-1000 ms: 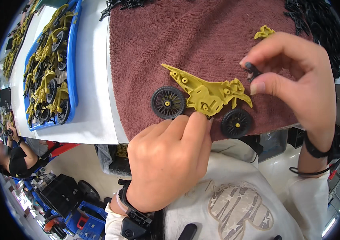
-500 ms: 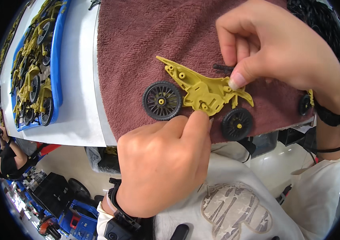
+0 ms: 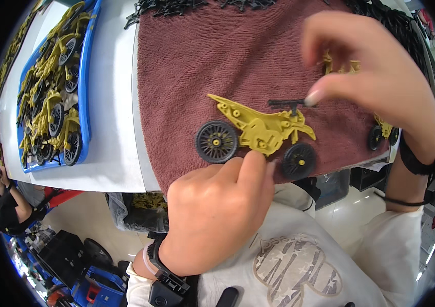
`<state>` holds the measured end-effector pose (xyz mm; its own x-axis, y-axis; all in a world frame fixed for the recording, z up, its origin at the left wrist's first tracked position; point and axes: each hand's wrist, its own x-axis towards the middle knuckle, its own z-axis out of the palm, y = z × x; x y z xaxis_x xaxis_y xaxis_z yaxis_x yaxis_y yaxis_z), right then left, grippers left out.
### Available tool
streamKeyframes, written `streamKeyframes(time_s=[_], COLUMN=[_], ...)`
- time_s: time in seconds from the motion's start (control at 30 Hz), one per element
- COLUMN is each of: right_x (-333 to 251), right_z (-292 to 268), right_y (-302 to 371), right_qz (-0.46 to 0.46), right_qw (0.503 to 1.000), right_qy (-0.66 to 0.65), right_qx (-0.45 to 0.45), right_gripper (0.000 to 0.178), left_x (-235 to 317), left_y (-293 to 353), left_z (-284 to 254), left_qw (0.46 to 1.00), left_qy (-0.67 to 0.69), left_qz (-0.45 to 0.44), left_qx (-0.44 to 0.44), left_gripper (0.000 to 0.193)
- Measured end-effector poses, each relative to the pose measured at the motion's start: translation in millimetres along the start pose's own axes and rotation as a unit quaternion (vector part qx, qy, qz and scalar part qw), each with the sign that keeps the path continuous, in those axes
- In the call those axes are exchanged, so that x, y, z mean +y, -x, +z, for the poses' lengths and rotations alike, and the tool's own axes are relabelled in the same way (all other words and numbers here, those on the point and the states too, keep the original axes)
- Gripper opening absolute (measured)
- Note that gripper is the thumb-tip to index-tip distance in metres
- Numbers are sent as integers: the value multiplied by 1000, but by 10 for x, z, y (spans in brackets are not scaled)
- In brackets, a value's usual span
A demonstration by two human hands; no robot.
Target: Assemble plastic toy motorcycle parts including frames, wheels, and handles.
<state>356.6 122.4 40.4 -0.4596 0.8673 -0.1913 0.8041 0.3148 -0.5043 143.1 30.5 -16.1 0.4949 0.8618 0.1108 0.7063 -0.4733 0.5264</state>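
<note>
A yellow toy motorcycle half-body [image 3: 261,134] lies on a reddish-brown towel [image 3: 187,66], its hollow inner face with pegs turned up. Black spoked wheels sit at its two ends: the rear wheel [image 3: 207,141] on the left, the front wheel [image 3: 293,162] on the right. My left hand [image 3: 217,212] pinches the body's lower edge from the near side. A black handlebar piece [image 3: 281,103] sits at the body's upper right. Above and right of it, my right hand [image 3: 376,71] is blurred, its thumb and fingers apart; the thumb tip overlaps the handlebar's right end.
At left, a blue tray [image 3: 86,115] holds several yellow toy motorcycles. Black parts lie along the towel's far edge [image 3: 171,6] and upper right. Yellow pieces [image 3: 350,65] show behind my right hand; another toy motorcycle [image 3: 381,130] rests near the right edge. A co-worker's arm [image 3: 20,204] shows far left.
My right hand has let go near the body's upper right and moved up and right, its fingers spreading. The handlebar now stands uncovered there. The whole view has shifted slightly.
</note>
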Motion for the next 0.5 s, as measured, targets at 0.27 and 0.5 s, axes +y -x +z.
streamKeyframes(time_s=[0.27, 0.5], right_x=[248, 45], right_z=[-54, -60], right_y=[352, 518], right_qz=[61, -263], right_qw=[993, 914], right_qy=[94, -221], right_qx=[44, 216], right_gripper=[57, 45], left_x=[50, -84], left_y=[57, -156], left_z=[-206, -549], left_qw=[991, 973], left_qy=[98, 174], left_qz=[-34, 73], left_qx=[-89, 134], left_gripper=[24, 41])
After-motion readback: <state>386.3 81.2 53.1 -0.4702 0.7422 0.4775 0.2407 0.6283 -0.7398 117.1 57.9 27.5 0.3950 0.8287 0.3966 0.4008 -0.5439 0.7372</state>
